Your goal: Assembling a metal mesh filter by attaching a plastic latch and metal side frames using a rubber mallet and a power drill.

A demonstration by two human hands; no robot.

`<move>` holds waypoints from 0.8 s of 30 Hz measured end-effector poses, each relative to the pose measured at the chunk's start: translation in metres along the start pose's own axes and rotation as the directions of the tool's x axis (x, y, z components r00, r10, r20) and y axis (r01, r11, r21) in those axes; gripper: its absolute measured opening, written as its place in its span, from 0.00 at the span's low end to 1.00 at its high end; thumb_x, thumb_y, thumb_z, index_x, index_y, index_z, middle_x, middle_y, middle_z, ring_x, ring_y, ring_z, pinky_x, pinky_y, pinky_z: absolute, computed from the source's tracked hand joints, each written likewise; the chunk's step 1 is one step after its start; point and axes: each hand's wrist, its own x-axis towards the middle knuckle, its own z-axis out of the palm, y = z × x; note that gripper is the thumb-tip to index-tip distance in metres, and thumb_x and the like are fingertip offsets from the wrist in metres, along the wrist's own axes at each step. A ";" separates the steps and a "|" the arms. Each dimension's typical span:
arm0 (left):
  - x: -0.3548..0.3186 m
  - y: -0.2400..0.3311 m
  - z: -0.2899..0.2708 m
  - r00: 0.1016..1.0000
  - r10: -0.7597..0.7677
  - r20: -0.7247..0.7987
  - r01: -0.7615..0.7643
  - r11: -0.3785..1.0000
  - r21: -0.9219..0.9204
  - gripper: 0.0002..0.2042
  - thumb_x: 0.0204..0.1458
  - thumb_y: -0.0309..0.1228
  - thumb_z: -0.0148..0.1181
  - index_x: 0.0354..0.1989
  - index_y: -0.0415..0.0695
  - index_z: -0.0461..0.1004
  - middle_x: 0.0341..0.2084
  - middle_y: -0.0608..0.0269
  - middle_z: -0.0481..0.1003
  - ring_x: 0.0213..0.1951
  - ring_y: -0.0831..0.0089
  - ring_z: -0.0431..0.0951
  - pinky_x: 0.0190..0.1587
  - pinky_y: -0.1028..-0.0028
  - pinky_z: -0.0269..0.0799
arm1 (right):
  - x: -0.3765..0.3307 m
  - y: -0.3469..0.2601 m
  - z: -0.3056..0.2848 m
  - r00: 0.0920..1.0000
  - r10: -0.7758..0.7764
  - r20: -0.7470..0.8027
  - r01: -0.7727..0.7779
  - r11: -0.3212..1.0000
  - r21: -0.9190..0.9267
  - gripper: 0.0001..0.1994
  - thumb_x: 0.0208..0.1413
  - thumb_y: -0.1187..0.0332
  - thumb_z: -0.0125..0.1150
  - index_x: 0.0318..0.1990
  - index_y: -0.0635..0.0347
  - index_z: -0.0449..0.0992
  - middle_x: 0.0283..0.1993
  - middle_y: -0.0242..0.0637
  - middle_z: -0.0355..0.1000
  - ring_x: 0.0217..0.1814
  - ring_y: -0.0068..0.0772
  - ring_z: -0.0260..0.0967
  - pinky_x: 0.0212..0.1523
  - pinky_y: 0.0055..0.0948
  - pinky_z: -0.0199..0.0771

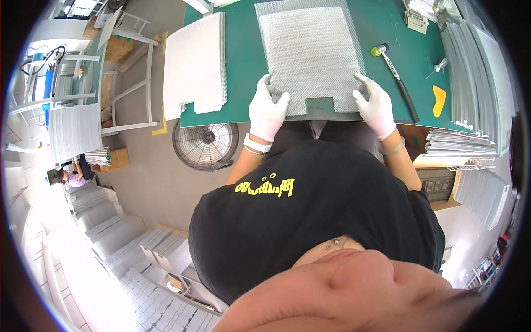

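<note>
A silver metal mesh sheet [310, 55] with a notch in its near edge lies on the green table mat [243, 66], on top of a larger mesh piece that shows past its far edge. My left hand [268, 109], in a white glove, is at the sheet's near left corner, thumb and fingers apart. At the near right corner is my right hand [374, 108], also gloved, its thumb and forefinger spread beside the edge. Neither hand is closed around the sheet. Whether the fingertips touch it, I cannot tell.
A stack of white notched sheets [193, 66] is at the left. To the right lie a mallet [395, 77], a yellow scraper-like piece [438, 101] and a small white-handled tool [440, 65]. Panels [470, 72] stand along the right edge. A floor fan [206, 144] is below the table's left side.
</note>
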 end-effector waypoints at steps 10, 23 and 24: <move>0.002 -0.026 0.016 0.987 0.149 -0.060 -0.135 0.973 0.185 0.35 0.51 0.36 0.67 0.65 0.36 0.62 0.55 0.43 0.73 0.54 0.51 0.76 0.55 0.63 0.73 | -0.004 0.009 0.018 1.000 -0.006 0.010 0.008 0.979 -0.204 0.20 0.57 0.65 0.62 0.58 0.52 0.74 0.37 0.41 0.71 0.39 0.44 0.73 0.41 0.37 0.74; 0.011 -0.014 0.005 0.998 0.062 0.021 -0.066 0.949 0.308 0.37 0.48 0.39 0.69 0.65 0.35 0.62 0.56 0.44 0.70 0.51 0.51 0.76 0.53 0.63 0.73 | 0.017 -0.010 -0.003 0.950 0.215 0.226 -0.091 0.884 -0.458 0.25 0.56 0.58 0.61 0.62 0.49 0.71 0.39 0.45 0.74 0.41 0.49 0.76 0.45 0.40 0.76; 0.013 -0.009 0.003 0.999 -0.014 0.045 -0.003 0.937 0.349 0.38 0.47 0.39 0.70 0.66 0.36 0.62 0.58 0.44 0.69 0.53 0.50 0.74 0.55 0.62 0.72 | 0.021 -0.010 -0.011 0.928 0.255 0.272 -0.088 0.859 -0.504 0.27 0.55 0.56 0.61 0.63 0.47 0.70 0.39 0.46 0.75 0.42 0.49 0.76 0.46 0.41 0.77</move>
